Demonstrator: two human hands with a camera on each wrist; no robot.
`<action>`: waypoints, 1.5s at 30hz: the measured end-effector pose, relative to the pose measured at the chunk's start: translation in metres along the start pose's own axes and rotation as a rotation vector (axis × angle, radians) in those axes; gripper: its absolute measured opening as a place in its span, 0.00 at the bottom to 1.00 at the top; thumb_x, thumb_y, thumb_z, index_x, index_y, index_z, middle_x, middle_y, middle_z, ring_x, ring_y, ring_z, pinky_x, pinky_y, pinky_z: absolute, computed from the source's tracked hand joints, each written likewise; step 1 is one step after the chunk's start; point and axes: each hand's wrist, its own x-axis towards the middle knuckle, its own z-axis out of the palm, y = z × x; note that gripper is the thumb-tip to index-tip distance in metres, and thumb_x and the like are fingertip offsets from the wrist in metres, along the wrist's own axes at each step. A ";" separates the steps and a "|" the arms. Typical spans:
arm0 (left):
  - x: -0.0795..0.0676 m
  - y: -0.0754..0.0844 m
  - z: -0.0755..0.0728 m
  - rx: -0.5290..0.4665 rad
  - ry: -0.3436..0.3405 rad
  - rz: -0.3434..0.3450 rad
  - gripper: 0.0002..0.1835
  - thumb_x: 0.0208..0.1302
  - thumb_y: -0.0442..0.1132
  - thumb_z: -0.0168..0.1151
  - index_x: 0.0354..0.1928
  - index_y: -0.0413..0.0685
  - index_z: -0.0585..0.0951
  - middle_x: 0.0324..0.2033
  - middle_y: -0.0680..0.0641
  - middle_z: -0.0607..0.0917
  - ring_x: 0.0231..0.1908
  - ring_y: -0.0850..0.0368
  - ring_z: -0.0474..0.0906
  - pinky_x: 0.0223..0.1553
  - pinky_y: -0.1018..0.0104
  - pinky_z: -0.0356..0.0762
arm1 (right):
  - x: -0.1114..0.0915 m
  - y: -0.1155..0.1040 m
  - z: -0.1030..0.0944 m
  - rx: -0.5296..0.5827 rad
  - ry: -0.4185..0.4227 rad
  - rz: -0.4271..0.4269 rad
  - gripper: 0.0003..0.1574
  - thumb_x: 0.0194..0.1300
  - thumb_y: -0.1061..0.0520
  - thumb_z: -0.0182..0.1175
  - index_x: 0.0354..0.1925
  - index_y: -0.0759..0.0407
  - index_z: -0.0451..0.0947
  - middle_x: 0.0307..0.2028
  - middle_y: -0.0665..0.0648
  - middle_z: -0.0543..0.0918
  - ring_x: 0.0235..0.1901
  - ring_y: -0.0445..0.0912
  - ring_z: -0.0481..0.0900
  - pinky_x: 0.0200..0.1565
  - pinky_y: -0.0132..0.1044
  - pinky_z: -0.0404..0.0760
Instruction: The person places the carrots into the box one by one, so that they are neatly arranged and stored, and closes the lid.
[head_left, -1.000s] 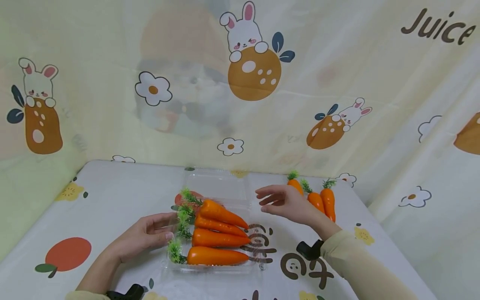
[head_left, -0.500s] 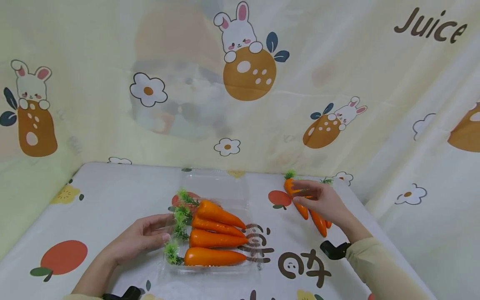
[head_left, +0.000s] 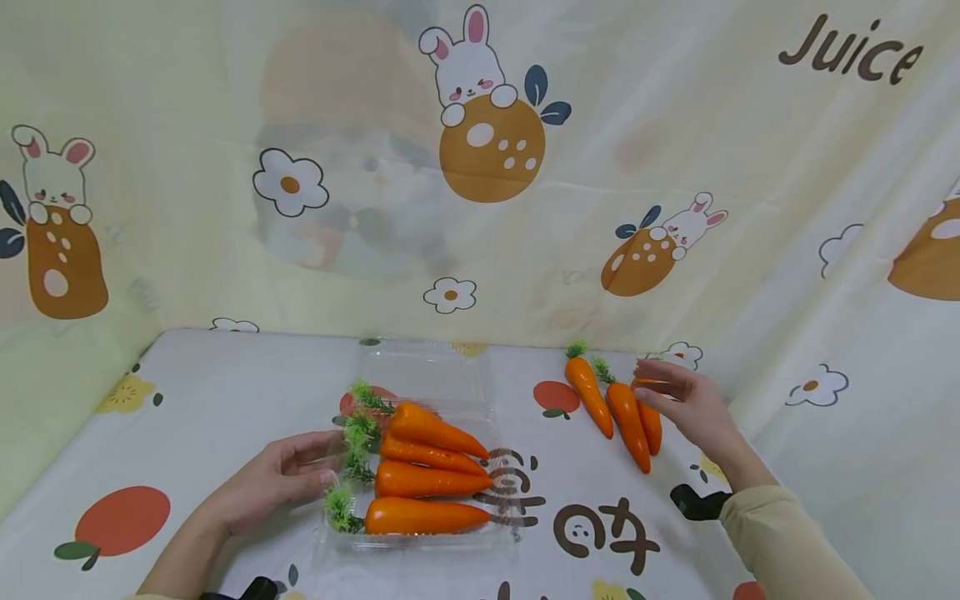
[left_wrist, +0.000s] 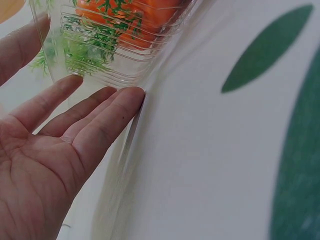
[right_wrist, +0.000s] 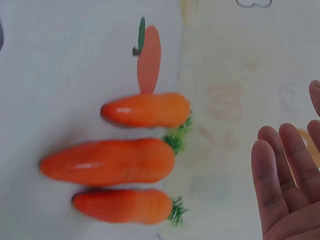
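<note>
A clear plastic clamshell box [head_left: 420, 542] lies with its lid [head_left: 427, 371] folded back, away from me. Several orange carrots [head_left: 431, 479] with green tops rest side by side in it, tops to the left. My left hand [head_left: 262, 479] is at the box's left side, and in the left wrist view its fairly straight fingertips [left_wrist: 134, 95] touch the ribbed wall. At the right, my right hand [head_left: 693, 408] hovers with loose fingers over the rightmost of three carrots [head_left: 649, 425], hiding its top. The right wrist view shows these fingers apart from the carrots [right_wrist: 115, 161].
The table has a white printed cloth [head_left: 247, 383]. A patterned curtain [head_left: 360, 283] hangs behind it and along the right side. Two of the loose carrots, a left one [head_left: 588, 392] and a middle one [head_left: 628, 425], lie left of my right hand.
My right hand has moved right, from beside the box, past the left and middle loose carrots, to the rightmost one. My left hand has stayed at the box. The head view has shifted slightly.
</note>
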 end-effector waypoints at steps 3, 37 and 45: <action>0.000 0.000 0.000 -0.003 0.004 -0.006 0.37 0.73 0.40 0.61 0.76 0.29 0.59 0.74 0.27 0.64 0.71 0.30 0.68 0.60 0.61 0.82 | -0.002 0.008 -0.003 0.003 0.028 0.028 0.36 0.75 0.45 0.60 0.73 0.59 0.68 0.62 0.64 0.81 0.54 0.41 0.83 0.48 0.22 0.80; 0.001 0.000 -0.001 -0.013 0.011 -0.009 0.37 0.72 0.41 0.62 0.76 0.31 0.60 0.74 0.27 0.64 0.72 0.29 0.65 0.61 0.61 0.82 | 0.007 0.073 0.016 -0.068 0.039 0.398 0.45 0.76 0.49 0.57 0.79 0.66 0.52 0.71 0.77 0.65 0.66 0.71 0.69 0.60 0.56 0.83; 0.001 0.000 -0.001 -0.014 0.008 -0.005 0.37 0.73 0.41 0.62 0.76 0.30 0.60 0.74 0.28 0.64 0.72 0.30 0.65 0.61 0.62 0.82 | 0.014 0.078 0.021 -0.088 0.003 0.458 0.46 0.76 0.49 0.56 0.79 0.68 0.50 0.71 0.78 0.62 0.65 0.71 0.68 0.60 0.56 0.83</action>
